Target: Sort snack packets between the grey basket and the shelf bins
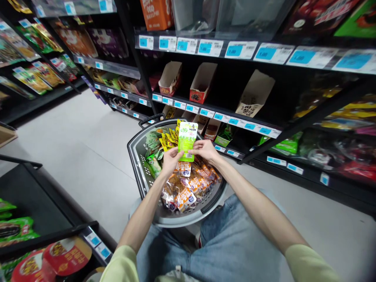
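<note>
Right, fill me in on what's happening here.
A person in a shop aisle holds a small green and white packet up in both hands, the left hand on one side and the right hand on the other. It is above a grey basket partly filled with orange, yellow and green packets. On the shelf ahead, three open cartons stand apart.

A basket [173, 223] of snack packets [185, 197] stands on a shop floor [100, 145] before shelves [211, 113] bearing open boxes [202, 84], with a rack [38, 199] to its left.
</note>
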The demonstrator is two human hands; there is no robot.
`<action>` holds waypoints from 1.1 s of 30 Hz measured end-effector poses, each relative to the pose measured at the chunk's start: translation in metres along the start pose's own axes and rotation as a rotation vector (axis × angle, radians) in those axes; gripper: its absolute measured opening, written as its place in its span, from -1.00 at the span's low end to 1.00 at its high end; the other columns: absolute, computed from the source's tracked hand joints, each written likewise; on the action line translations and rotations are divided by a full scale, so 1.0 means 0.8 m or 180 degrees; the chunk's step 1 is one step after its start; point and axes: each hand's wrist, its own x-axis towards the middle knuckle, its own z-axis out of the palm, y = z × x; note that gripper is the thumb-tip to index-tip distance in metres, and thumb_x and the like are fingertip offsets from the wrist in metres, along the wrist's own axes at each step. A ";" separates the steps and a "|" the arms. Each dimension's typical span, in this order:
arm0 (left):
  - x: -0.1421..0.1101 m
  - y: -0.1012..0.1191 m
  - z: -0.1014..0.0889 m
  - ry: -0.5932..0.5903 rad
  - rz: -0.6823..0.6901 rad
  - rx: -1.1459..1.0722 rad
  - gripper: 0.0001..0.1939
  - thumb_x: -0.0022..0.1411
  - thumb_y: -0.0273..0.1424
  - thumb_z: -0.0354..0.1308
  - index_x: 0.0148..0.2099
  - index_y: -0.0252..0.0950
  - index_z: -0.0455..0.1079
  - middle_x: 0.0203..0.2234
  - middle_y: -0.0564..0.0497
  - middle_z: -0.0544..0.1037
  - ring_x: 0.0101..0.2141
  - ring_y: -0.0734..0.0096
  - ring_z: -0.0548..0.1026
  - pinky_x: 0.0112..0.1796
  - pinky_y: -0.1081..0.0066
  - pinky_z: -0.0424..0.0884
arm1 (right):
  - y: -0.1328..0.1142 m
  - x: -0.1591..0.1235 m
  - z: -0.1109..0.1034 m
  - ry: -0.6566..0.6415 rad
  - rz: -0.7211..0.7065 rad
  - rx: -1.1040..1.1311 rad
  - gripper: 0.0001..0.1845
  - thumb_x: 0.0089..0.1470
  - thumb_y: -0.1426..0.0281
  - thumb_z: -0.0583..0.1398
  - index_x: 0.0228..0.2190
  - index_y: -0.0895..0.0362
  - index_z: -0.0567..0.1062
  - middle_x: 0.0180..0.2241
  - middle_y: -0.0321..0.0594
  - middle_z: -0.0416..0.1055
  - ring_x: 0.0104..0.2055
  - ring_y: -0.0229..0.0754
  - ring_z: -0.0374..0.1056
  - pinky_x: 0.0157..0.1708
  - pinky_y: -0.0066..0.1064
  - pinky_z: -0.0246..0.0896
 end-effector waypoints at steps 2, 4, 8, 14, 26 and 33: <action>0.000 0.001 0.000 -0.0017 0.0013 0.0003 -0.57 -0.04 -0.18 0.41 -0.15 -0.32 0.55 -0.28 -0.11 0.66 -0.28 0.25 0.61 -0.12 0.20 0.51 | 0.000 0.000 0.001 0.0006 0.0019 -0.0004 -0.44 -0.73 0.29 0.54 -0.56 0.21 0.50 -0.57 -0.28 0.47 -0.52 -0.22 0.39 -0.42 -0.33 0.39; 0.000 0.001 0.000 -0.0019 0.0028 0.0007 -0.57 -0.04 -0.18 0.41 -0.15 -0.33 0.55 -0.27 -0.12 0.66 -0.27 0.25 0.61 -0.11 0.20 0.50 | 0.000 0.000 0.001 0.0001 0.0027 0.0006 -0.45 -0.72 0.30 0.54 -0.57 0.21 0.50 -0.57 -0.28 0.46 -0.52 -0.23 0.38 -0.42 -0.33 0.38; 0.001 -0.002 0.000 0.0047 0.0080 0.0018 -0.57 -0.05 -0.19 0.41 -0.15 -0.34 0.55 -0.26 -0.13 0.66 -0.26 0.23 0.61 -0.09 0.18 0.49 | -0.003 -0.002 0.003 -0.0056 0.0009 0.0090 -0.48 -0.67 0.30 0.54 -0.55 0.20 0.51 -0.53 -0.25 0.50 -0.49 -0.22 0.41 -0.38 -0.34 0.40; 0.000 -0.004 0.002 0.0162 0.0060 0.0077 -0.56 -0.09 -0.22 0.44 -0.18 -0.37 0.55 -0.26 -0.14 0.66 -0.25 0.20 0.61 -0.09 0.18 0.49 | -0.001 -0.004 0.000 -0.0461 -0.0026 -0.0110 -0.46 -0.71 0.31 0.54 -0.56 0.18 0.48 -0.55 -0.27 0.50 -0.49 -0.19 0.42 -0.41 -0.34 0.41; -0.002 0.003 0.003 -0.0004 0.0089 0.0066 -0.58 -0.04 -0.21 0.41 -0.15 -0.35 0.56 -0.23 -0.14 0.65 -0.23 0.19 0.61 -0.07 0.16 0.49 | -0.002 -0.003 -0.002 -0.0277 -0.0058 -0.0569 -0.46 -0.70 0.23 0.52 -0.68 0.16 0.37 -0.68 -0.33 0.35 -0.55 -0.17 0.36 -0.56 -0.37 0.29; 0.000 -0.001 0.002 0.0064 0.0091 0.0068 -0.55 -0.05 -0.21 0.42 -0.14 -0.36 0.56 -0.22 -0.15 0.65 -0.22 0.18 0.61 -0.05 0.15 0.48 | -0.005 -0.004 0.004 -0.0296 -0.0073 -0.0412 -0.47 -0.70 0.27 0.52 -0.71 0.14 0.34 -0.68 -0.35 0.36 -0.54 -0.20 0.36 -0.53 -0.40 0.28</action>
